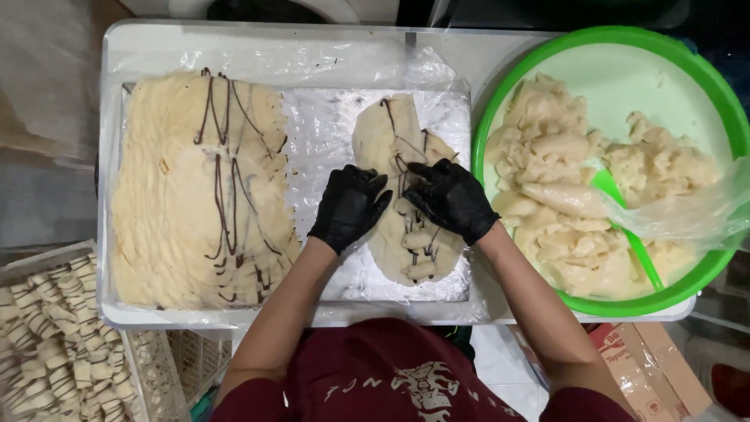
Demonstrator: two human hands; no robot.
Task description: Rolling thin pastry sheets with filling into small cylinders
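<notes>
Both gloved hands sit on the single crepe [406, 195], which lies on the right part of the plastic-lined tray [312, 141] on the white desk [141, 47], with banana slices [418, 242] lined along its middle under chocolate streaks. The left hand [348, 207] rests at the crepe's left edge with its fingers [376, 199] loosely curled and pressing rather than gripping; the right hand [451, 199] lies across the upper middle, fingers [418, 170] bent onto the pastry, pinching nothing that I can make out. The thin sheet looks likely to tear if the fingers drag instead of lift, and the slices near the lower end could slide out if one side is pulled faster than the other. The wet chocolate may smear onto the gloves. The stack of crepes [199, 187] at left and the green bowl [547, 47] at right stand close enough for a stray elbow to nudge.
</notes>
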